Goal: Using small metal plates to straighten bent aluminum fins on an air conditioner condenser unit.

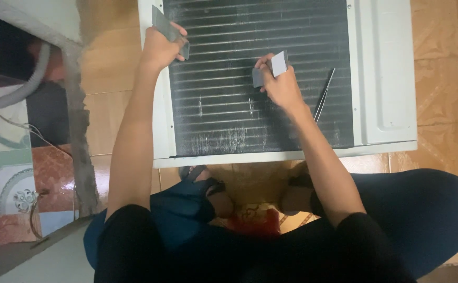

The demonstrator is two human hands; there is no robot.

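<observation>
A white air-conditioner unit (384, 78) lies flat on the floor, its dark finned coil (229, 78) facing up with some bent pale patches near the front edge. My left hand (161, 47) grips a flat grey comb-like tool (168, 30) at the coil's upper left corner. My right hand (279, 84) holds a small grey and white card-like piece (272, 67) against the fins near the middle. A thin pair of metal tweezers (324, 94) rests on the coil just right of my right hand.
I sit cross-legged in dark trousers (423, 215) on an orange tiled floor (444, 47). A grey hose (24, 86) and a concrete ledge (79, 131) lie at left, beside patterned tiles (8, 183). A red item (252, 220) sits between my feet.
</observation>
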